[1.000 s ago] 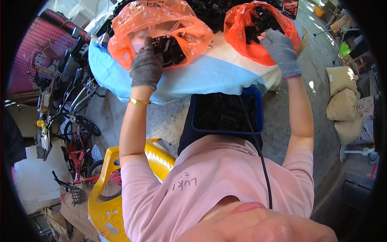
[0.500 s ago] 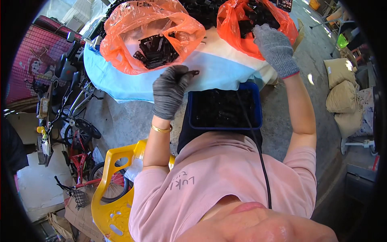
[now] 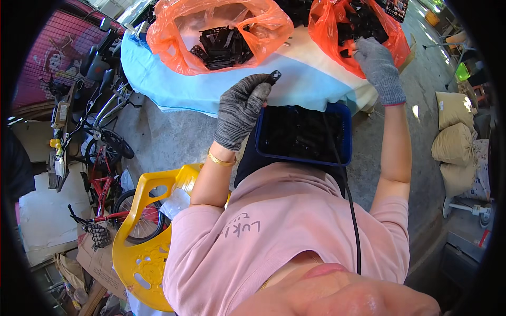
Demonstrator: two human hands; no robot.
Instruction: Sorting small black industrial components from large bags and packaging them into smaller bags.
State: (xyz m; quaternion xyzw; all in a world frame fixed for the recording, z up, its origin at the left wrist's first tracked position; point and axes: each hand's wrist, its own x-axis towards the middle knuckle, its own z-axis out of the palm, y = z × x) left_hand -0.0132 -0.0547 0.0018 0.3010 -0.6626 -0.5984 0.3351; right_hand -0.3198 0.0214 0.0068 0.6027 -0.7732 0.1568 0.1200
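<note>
Left hand (image 3: 241,111): finger and thumb pinched on a small black part (image 3: 274,77), upper middle of the frame
Right hand (image 3: 377,68): fingers curled at the mouth of a red bag (image 3: 322,45), upper right; cannot tell whether it grips anything
Around: orange bag (image 3: 174,50) with black pieces (image 3: 224,47), upper left of centre; black cable (image 3: 351,210) crossing a blue tray (image 3: 348,134)
Hard to see: dark tray contents; bag tops, cut off above
Edges: cloth-covered worktop (image 3: 184,89), bare strip between bags, curved near edge above tray
</note>
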